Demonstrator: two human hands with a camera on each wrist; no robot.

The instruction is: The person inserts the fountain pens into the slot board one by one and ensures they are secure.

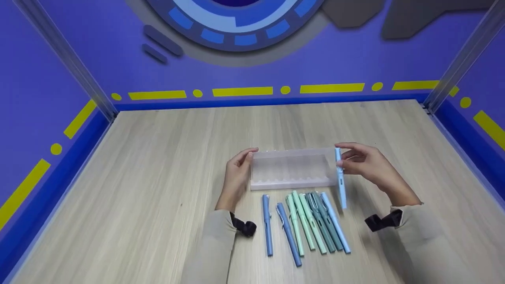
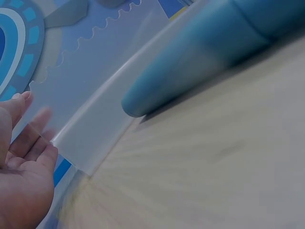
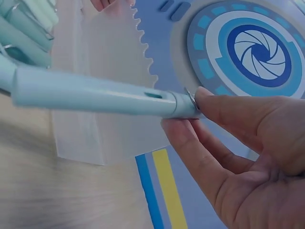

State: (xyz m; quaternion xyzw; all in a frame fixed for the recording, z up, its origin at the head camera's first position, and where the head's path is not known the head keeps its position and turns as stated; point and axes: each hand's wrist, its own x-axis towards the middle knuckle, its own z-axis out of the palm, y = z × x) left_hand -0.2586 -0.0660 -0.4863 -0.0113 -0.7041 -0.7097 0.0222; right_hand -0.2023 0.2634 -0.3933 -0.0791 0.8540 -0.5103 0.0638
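Note:
A translucent plastic pen case [image 1: 290, 184] with a scalloped edge stands on the table in the head view. My left hand [image 1: 235, 177] holds it by its left end; in the left wrist view some fingers show through the plastic. Between the thumb and fingers of my right hand [image 1: 365, 162], a light blue pen [image 1: 341, 185] is pinched near its upper end, beside the case's right end. The right wrist view shows this pen [image 3: 95, 93] extending leftward from the fingertips, its clip by the thumb.
In front of the case lie a blue pen [image 1: 267, 225], another blue pen [image 1: 290, 236], mint green pens [image 1: 311, 221], dark teal pens [image 1: 324, 225] and a light blue pen [image 1: 337, 227]. The wooden table [image 1: 158, 177] has blue-purple walls [image 1: 276, 75] behind and at both sides.

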